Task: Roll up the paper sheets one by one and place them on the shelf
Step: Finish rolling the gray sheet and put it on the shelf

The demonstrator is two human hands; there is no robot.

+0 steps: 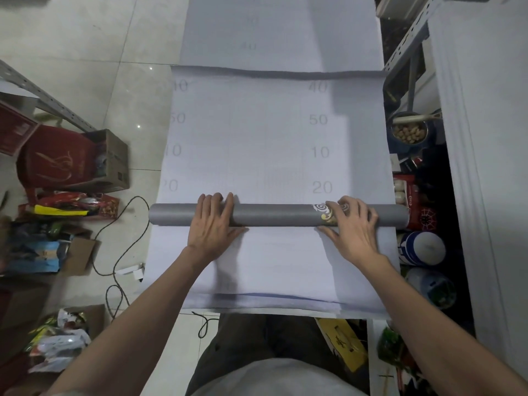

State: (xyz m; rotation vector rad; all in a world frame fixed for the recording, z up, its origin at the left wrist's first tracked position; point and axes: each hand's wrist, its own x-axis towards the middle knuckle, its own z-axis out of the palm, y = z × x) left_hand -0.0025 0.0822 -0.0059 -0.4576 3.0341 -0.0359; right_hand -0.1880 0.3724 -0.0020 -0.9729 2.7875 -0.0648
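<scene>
Two hands of ours were on the grey roll [274, 215]. Our left hand [213, 224] lay on top of the roll, left of its middle, with fingers nearly straight and pressing down. Our right hand [353, 227] sat near the roll's right end, by the swirl picture [322, 212], with fingers bent over the roll and holding it. The roll lay across the white paper sheet [257, 132], which spread out flat past the roll. The metal shelf [405, 50] stood well beyond the roll's right end. A cardboard box [114, 155] and a black cable [125, 232] lay off the roll's left end.
</scene>
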